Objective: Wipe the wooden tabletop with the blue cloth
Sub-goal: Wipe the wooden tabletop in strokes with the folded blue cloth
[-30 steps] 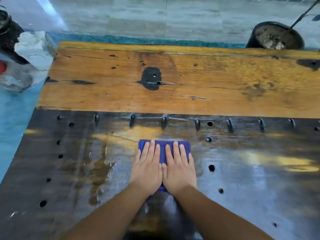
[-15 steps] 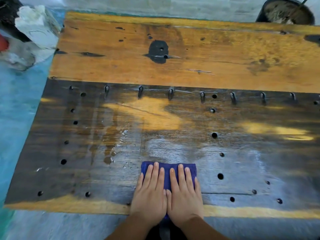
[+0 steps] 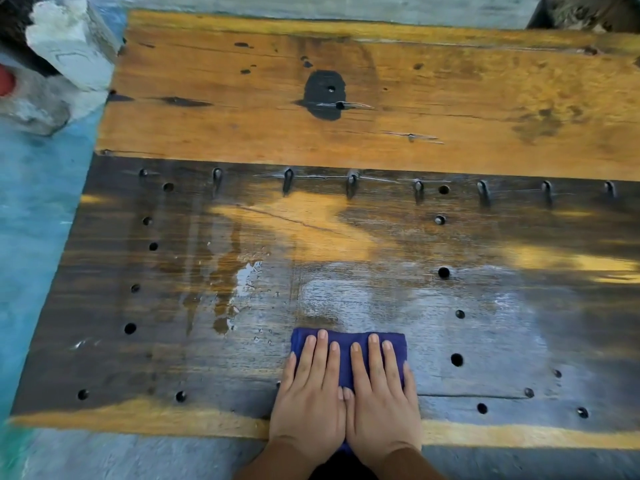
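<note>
The wooden tabletop (image 3: 398, 133) has a light orange far plank and a dark, wet near plank dotted with holes. A folded blue cloth (image 3: 346, 355) lies flat on the dark plank close to the near edge. My left hand (image 3: 310, 400) and my right hand (image 3: 381, 403) press down on it side by side, palms flat, fingers pointing away from me. Most of the cloth is hidden under my hands. A shiny wet streak (image 3: 346, 292) runs just beyond the cloth.
A grey concrete block (image 3: 69, 57) and a red object (image 3: 5, 81) sit off the table's far left corner. A dark pot (image 3: 581, 12) stands past the far right edge. Blue floor (image 3: 31, 220) lies to the left, and a row of bent nails (image 3: 351, 183) crosses the plank seam.
Both hands have dragged the cloth from the middle of the dark plank toward me to the near edge, leaving a wet streak. In the last half second they barely moved.
</note>
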